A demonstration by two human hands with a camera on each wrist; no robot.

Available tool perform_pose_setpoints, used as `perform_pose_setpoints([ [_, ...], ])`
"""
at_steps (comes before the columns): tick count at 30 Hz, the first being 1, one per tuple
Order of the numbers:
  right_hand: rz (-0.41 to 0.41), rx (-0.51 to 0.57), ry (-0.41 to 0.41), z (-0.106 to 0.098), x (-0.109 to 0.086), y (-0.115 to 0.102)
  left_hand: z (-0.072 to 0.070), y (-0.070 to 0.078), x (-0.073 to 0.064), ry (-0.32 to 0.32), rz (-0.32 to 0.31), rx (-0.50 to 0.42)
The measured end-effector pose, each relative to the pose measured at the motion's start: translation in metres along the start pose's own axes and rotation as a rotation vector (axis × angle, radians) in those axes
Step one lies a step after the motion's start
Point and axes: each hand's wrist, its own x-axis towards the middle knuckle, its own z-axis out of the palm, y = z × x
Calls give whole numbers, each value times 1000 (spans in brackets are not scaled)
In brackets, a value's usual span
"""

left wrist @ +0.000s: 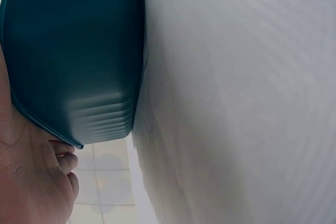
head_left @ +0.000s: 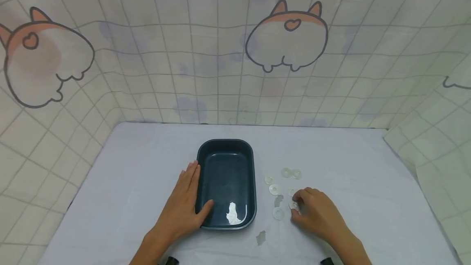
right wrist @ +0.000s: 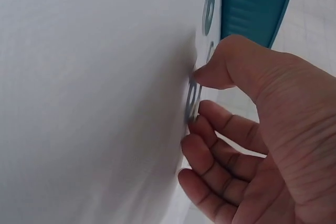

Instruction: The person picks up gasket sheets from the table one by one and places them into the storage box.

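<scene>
A dark teal rectangular tray (head_left: 254, 183) stands on the white-covered table. My left hand (head_left: 185, 207) rests along its left side, fingers straight and thumb over the near-left rim; the left wrist view shows the palm beside the tray (left wrist: 73, 51). To the right of the tray, my right hand (head_left: 319, 215) pinches a flat washer (head_left: 293, 205) at the tabletop. In the right wrist view the thumb and fingertips meet the edges of this washer (right wrist: 193, 98), and the other fingers are loosely curled.
Several more pale washers lie between tray and right hand, including a larger one (head_left: 278, 213), one nearer the tray (head_left: 274, 189) and a touching pair (head_left: 286, 172). Irregular grey patches (head_left: 261, 238) show on the cloth. A grid-patterned curtain (head_left: 217, 72) surrounds the table's back and sides.
</scene>
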Motion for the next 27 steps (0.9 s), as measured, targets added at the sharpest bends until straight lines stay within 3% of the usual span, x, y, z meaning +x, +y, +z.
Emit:
perform_pose_setpoints([
  [11, -148, 1, 76, 2, 4, -3, -1, -1, -2, -5, 10, -12],
  [22, -177, 10, 83, -6, 16, -13, 0, -2, -1, 11, 10, -2],
  [27, -210, 23, 99, -6, 21, -14, 0, -1, 0, -22, -7, -9],
])
